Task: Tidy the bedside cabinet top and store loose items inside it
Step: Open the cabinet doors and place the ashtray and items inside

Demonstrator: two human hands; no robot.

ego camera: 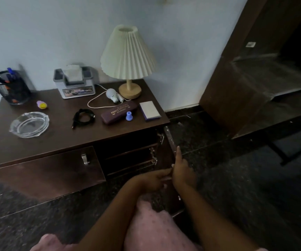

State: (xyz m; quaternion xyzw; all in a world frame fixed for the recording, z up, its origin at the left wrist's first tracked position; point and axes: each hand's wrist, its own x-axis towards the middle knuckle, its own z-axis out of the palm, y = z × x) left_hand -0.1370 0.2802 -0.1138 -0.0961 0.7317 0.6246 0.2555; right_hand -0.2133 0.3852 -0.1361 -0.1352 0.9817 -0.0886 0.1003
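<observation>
The dark wood bedside cabinet has its right door swung open, edge toward me, showing dark shelves inside. My right hand grips the door's edge, thumb on the inner side and forefinger lying straight up along it. My left hand reaches in with straight fingers that touch the door beside the right thumb. Loose on the top lie a coiled black cable, a purple case, a small blue piece, a white notepad, a white plug with its cord and a purple-and-yellow trinket.
A glass ashtray sits front left, a mesh pen holder back left, a grey tissue holder and a pleated lamp at the back. The left door is closed. A dark wood frame stands right.
</observation>
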